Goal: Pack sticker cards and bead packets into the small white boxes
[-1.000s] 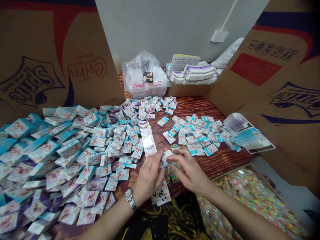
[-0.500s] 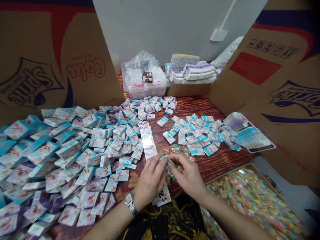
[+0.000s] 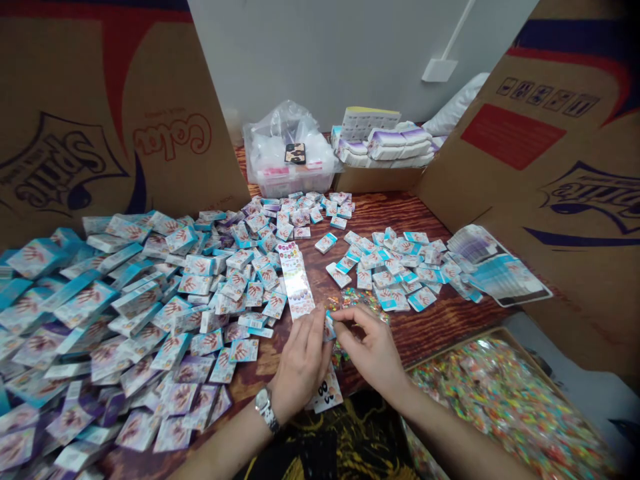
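A small blue-and-white cardboard box [image 3: 329, 327] is between my hands, just above the table's near side. My left hand [image 3: 301, 357], with a watch on its wrist, is closed round the box's left side. My right hand [image 3: 371, 343] pinches its right edge between thumb and fingers. My fingers cover much of the box. Behind and below my hands lie clear bags of colourful bits [image 3: 357, 300]. A long sticker sheet [image 3: 297, 277] runs away from my left fingers, and a sheet with black shapes [image 3: 327, 393] sticks out below my hands.
Small printed boxes [image 3: 175, 313] are heaped on the left, with a smaller pile [image 3: 390, 263] at right. Flat cartons [image 3: 495, 267] lie beyond it. A tray of bagged bits [image 3: 500, 400] is near right. Large cardboard boxes [image 3: 565, 153] flank the table; a plastic tub [image 3: 295, 180] stands behind.
The small box has turned, so more of its blue-and-white face shows between my hands. My right fingers have shifted to its right edge. The piles look unchanged.
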Demonstrator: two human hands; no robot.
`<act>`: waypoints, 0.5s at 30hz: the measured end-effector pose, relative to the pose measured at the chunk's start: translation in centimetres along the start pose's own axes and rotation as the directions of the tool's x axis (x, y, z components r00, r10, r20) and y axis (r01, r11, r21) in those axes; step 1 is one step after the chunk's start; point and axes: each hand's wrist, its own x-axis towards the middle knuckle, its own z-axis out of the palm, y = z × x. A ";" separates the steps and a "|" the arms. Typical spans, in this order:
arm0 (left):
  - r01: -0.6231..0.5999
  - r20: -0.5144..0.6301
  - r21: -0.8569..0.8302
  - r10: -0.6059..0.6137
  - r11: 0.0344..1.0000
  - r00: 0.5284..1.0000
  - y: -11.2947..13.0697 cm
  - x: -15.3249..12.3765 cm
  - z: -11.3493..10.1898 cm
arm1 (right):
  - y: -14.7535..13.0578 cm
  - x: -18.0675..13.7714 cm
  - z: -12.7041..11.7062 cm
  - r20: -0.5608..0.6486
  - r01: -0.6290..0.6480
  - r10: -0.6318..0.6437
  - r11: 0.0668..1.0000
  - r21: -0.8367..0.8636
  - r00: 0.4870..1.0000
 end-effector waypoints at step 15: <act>0.060 0.058 0.289 -0.080 0.955 0.995 -4.8 1.1 -2.3 | 2.9 0.8 0.9 0.284 0.272 -0.248 0.961 -0.047 0.926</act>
